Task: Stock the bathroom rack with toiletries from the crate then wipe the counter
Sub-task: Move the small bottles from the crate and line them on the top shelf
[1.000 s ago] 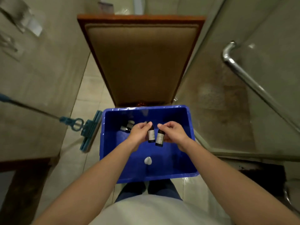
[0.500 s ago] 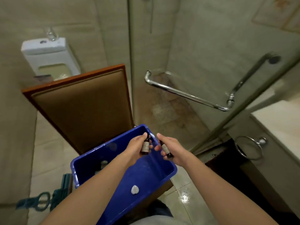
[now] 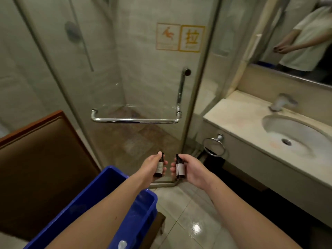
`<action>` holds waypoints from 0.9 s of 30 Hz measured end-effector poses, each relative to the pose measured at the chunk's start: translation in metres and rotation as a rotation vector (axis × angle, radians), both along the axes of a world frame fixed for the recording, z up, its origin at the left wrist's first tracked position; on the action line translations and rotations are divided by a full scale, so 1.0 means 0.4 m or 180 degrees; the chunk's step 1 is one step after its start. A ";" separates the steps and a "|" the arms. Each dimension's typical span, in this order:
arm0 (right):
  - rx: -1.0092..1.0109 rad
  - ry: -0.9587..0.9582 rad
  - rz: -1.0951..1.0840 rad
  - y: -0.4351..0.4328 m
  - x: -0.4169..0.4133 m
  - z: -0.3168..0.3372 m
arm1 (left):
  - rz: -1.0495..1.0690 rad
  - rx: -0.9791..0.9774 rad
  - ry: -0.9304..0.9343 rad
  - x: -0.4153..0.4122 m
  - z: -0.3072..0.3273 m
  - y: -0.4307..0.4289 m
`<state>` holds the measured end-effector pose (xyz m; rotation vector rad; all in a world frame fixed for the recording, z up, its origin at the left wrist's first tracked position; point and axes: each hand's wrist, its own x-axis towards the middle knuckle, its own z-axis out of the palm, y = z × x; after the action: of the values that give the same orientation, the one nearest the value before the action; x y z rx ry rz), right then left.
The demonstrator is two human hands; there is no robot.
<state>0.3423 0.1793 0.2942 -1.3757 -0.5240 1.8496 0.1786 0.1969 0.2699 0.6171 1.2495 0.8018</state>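
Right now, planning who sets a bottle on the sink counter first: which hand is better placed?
Probably the right hand: it grips its bottle on the side nearer the sink counter. The left hand, gripping the other bottle, is nearer the blue crate and would have to cross.

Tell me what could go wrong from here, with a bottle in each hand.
1. The left hand grips the left bottle and the right hand grips the right bottle, both seemingly past the crate. If the fingers slip, a bottle would likely hit the hard floor.
2. The floor shows a bright glare and may be wet, so a step toward the counter could skid.
3. The glass door and its handle stand ahead, and a bottle could knock them.
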 end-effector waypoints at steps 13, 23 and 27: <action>0.0606 -0.0744 -0.0665 -0.150 0.533 0.122 | -0.1011 0.0743 -0.0072 0.551 0.124 -0.038; 0.0828 -0.1036 -0.1188 -0.266 0.939 0.203 | -0.1745 0.1179 -0.0132 0.975 0.200 -0.078; 0.0902 -0.1079 -0.1399 -0.301 1.071 0.232 | -0.2031 0.1332 0.0003 1.113 0.226 -0.086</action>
<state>0.7709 0.0589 0.3869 -1.4740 -0.5732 1.1529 0.6238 0.1625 0.3601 1.2758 0.8030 0.5155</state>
